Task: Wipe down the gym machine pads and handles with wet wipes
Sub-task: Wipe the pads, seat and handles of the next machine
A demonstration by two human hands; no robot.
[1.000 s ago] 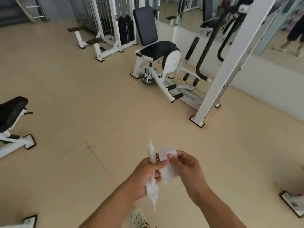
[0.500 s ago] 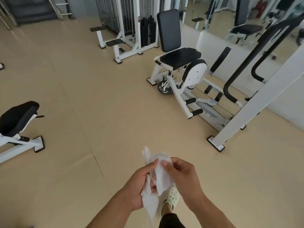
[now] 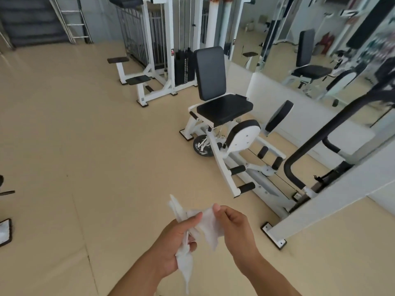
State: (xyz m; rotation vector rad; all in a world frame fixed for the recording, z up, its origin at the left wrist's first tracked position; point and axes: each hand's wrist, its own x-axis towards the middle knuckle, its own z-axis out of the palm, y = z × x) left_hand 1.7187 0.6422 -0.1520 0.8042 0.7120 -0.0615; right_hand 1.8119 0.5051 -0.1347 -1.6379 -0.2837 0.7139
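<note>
Both hands pinch the wet wipe over open floor.

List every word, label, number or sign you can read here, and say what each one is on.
No text can be read.
Small red and white sticker on the weight stack frame: too small and blurred.
Small square label low on the white frame leg: unreadable.
Wet wipes in the left hand and right hand: no print shows.
Black seat back pad: plain.
</note>
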